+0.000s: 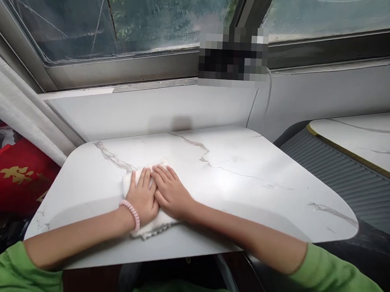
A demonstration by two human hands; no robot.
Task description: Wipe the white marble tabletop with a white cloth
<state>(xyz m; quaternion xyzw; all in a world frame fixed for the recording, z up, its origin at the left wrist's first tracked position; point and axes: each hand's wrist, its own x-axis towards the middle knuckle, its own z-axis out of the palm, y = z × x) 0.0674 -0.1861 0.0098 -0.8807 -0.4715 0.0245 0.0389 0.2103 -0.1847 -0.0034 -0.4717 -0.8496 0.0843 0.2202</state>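
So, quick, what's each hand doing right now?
Left hand: open, palm down on the cloth.
Right hand: open, palm down on the cloth too, against the left.

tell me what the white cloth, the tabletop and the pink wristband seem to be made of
White cloth: soft, matte textile, perhaps cotton or microfibre; its surface looks fuzzy. Tabletop: smooth and glossy, possibly stone or a laminate; it shows marble-like veins and a bright reflection. Pink wristband: probably plastic with a slight sheen; its ridges suggest a coil or beads.
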